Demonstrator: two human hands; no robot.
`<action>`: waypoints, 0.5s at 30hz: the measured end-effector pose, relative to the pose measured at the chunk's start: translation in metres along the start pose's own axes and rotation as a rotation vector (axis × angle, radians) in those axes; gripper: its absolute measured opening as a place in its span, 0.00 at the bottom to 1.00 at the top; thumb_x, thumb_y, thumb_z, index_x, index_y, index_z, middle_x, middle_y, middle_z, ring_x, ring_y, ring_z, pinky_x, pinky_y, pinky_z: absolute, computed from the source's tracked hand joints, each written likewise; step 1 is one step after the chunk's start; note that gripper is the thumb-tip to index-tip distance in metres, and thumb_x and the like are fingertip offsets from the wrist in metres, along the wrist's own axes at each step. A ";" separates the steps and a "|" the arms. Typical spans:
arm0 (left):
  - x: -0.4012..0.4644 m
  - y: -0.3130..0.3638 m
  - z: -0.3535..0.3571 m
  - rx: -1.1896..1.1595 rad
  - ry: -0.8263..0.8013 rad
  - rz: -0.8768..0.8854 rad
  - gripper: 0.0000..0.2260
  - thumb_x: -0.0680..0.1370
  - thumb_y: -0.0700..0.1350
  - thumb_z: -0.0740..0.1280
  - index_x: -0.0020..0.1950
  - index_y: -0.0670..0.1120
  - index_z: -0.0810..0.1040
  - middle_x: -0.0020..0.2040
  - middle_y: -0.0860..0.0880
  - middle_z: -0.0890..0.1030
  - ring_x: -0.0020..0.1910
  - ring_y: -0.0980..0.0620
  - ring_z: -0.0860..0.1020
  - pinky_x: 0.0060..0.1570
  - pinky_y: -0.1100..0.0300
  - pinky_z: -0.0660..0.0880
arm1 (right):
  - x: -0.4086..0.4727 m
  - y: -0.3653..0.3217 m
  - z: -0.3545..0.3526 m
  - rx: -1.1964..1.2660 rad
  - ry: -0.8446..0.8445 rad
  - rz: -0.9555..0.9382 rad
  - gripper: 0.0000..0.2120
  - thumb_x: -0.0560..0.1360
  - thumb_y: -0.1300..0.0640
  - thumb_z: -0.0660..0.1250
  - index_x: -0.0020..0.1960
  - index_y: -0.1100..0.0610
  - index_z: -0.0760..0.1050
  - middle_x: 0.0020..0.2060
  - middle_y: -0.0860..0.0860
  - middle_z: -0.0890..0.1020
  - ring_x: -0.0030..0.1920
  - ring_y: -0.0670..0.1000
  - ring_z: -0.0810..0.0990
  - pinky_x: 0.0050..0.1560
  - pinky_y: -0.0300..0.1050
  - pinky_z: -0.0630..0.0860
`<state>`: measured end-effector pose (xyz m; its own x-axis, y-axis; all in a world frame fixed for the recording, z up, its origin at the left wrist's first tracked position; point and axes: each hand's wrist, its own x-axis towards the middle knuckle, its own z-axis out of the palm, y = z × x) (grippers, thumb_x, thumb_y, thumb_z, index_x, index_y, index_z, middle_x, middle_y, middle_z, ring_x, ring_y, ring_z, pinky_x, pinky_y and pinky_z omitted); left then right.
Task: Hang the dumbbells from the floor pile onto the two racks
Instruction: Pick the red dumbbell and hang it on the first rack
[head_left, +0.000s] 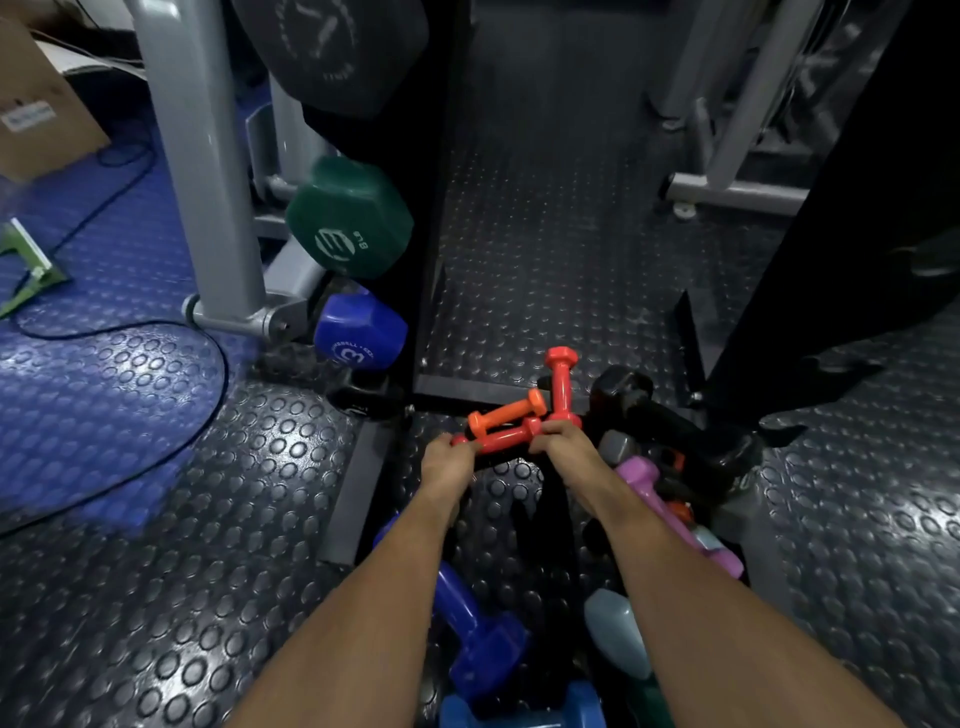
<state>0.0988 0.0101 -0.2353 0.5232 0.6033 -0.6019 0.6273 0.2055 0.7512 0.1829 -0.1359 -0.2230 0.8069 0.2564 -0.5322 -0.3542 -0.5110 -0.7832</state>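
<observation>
Red dumbbell (501, 440) in both hands' curled fingers (548, 434)

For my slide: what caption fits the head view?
Both hands, left hand and right hand, grip a red dumbbell above the floor pile.

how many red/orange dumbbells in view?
3, maybe more hidden in the pile. A red dumbbell is gripped by the left hand and right hand; an orange dumbbell lies against it; a second red one stands behind.
</observation>
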 end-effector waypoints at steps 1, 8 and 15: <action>0.001 -0.002 -0.001 0.047 0.003 -0.003 0.12 0.77 0.41 0.71 0.59 0.41 0.79 0.56 0.41 0.83 0.48 0.47 0.79 0.49 0.57 0.75 | -0.003 -0.002 -0.001 -0.002 -0.004 0.015 0.13 0.70 0.61 0.71 0.54 0.55 0.80 0.49 0.51 0.82 0.53 0.53 0.80 0.49 0.43 0.72; -0.003 -0.009 -0.011 0.656 -0.013 0.075 0.22 0.72 0.39 0.77 0.65 0.45 0.81 0.61 0.42 0.83 0.60 0.43 0.82 0.61 0.54 0.79 | -0.003 0.029 0.013 -0.178 -0.091 0.081 0.15 0.69 0.54 0.73 0.55 0.54 0.82 0.56 0.57 0.83 0.58 0.56 0.81 0.64 0.48 0.76; -0.020 -0.011 -0.015 0.682 -0.157 0.137 0.12 0.73 0.37 0.74 0.55 0.46 0.83 0.51 0.46 0.82 0.49 0.48 0.82 0.50 0.59 0.79 | -0.027 0.038 0.003 -0.117 0.048 0.080 0.08 0.72 0.60 0.74 0.46 0.53 0.76 0.48 0.56 0.85 0.51 0.56 0.83 0.57 0.52 0.78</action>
<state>0.0730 0.0071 -0.2278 0.6677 0.4607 -0.5848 0.7444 -0.4233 0.5164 0.1464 -0.1599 -0.2388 0.8010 0.1727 -0.5733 -0.3629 -0.6215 -0.6943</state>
